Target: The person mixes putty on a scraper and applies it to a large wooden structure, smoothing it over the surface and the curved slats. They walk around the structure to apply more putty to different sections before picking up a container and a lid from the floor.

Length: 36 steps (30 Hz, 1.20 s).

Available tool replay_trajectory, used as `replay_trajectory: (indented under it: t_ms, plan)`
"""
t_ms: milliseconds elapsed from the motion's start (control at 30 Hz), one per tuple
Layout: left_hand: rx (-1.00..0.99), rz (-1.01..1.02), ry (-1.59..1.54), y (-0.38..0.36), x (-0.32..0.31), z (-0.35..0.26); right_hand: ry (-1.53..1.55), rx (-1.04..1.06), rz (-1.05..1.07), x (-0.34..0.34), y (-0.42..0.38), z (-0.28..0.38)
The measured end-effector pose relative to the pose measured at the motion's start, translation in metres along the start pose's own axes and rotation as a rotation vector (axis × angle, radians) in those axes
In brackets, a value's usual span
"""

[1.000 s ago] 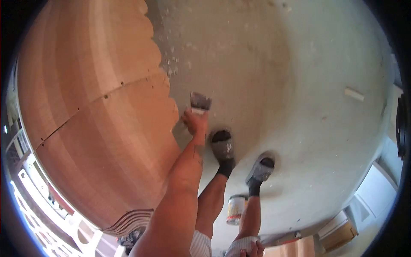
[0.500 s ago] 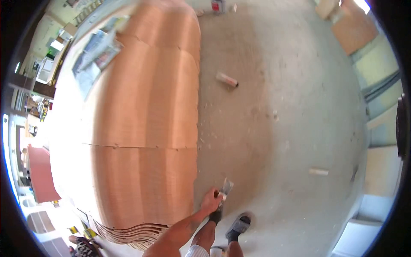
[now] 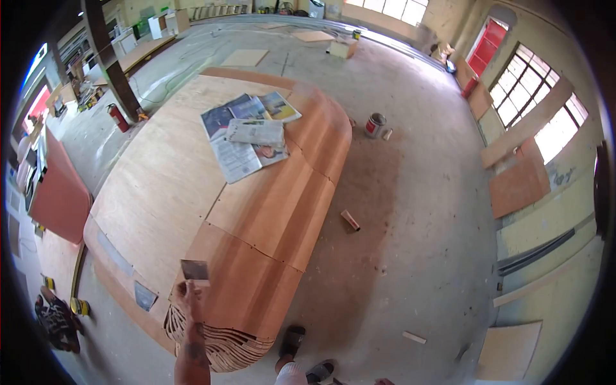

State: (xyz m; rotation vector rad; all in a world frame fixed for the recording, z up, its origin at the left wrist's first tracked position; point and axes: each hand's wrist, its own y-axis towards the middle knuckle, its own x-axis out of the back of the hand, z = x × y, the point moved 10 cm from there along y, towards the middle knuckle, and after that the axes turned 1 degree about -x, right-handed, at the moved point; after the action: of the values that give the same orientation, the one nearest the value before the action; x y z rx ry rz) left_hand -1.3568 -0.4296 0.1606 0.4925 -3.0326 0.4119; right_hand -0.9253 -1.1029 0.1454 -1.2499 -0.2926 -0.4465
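My left hand (image 3: 188, 296) is closed around a wide putty knife (image 3: 194, 270), its dark flat blade pointing away from me. Both are over the near end of a large curved plywood form (image 3: 250, 224), close to its layered, slatted edge (image 3: 224, 346). Seams and small dark fastener marks run across the reddish-brown rounded side. Sheets of newspaper (image 3: 240, 157) lie on the form's pale top farther off. A small grey patch (image 3: 145, 296) shows on the top, left of my hand. My right hand is out of view.
On the floor right of the form stand an open can (image 3: 375, 125) and a tube (image 3: 350, 220). A pale strip (image 3: 414, 337) lies nearer me. Boards lean along the right wall. At left are a fire extinguisher (image 3: 118, 118), a pillar (image 3: 106, 58) and another person (image 3: 58, 321) beside yellow tools.
The view has tilted up and swung left, bringing in more of the room. My left hand has moved with the putty knife from above the floor to over the plywood form.
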Motion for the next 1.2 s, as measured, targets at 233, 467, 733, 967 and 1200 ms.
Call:
replay_trajectory:
  t_ms: [233, 467, 733, 967, 1200]
  plan:
    - [-0.148, -0.214, 0.675, 0.0, 0.086, 0.073, 0.302, -0.022, 0.088, 0.078, 0.024, 0.041]
    - [-0.002, 0.524, 1.217, -0.271, -0.12, 0.097, 0.806, -0.041, 0.073, 0.139, 0.088, -0.069]
    - [-0.156, 0.618, 1.321, -0.383, -0.397, -0.043, 0.707, -0.079, -0.033, 0.302, 0.152, -0.202]
    - [-0.13, 0.677, 0.785, -0.403, -0.591, -0.085, 1.02, -0.236, -0.231, 0.484, 0.215, -0.185]
    - [-0.082, 0.768, 1.053, -0.406, -0.657, 0.025, 0.896, -0.119, -0.164, 0.603, 0.294, -0.059]
